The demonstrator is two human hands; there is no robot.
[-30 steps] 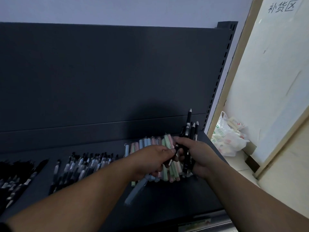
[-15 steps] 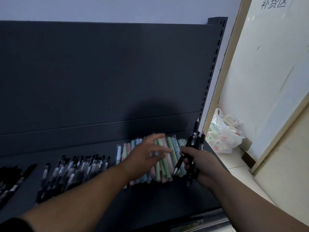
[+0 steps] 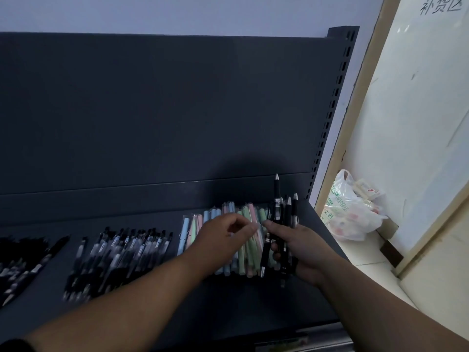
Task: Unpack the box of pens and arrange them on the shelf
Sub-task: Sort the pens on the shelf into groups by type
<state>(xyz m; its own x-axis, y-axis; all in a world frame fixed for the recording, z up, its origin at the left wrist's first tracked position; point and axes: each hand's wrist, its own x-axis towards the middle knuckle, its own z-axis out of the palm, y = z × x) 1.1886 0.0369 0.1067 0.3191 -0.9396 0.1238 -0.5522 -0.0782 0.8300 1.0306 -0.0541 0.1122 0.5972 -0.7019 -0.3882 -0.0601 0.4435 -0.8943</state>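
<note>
My right hand (image 3: 302,250) grips a bundle of black pens (image 3: 278,201) upright over the right end of the dark shelf (image 3: 228,303), their tips pointing up. My left hand (image 3: 223,235) hovers with bent fingers over a row of pastel pens in clear wrappers (image 3: 250,250), its fingertips close to my right thumb; nothing shows between its fingers. The hand hides part of that row. A second row of black pens (image 3: 121,252) lies left of the pastel ones. No box is in view.
More black pens (image 3: 20,260) lie at the shelf's far left. The dark back panel (image 3: 165,110) rises behind, with a slotted upright (image 3: 335,110) at its right end. A full plastic bag (image 3: 347,212) sits on the floor to the right, against a white board.
My left hand left the black bundle, spread over the pastel pens, then bent its fingers. My right hand kept hold of the bundle throughout.
</note>
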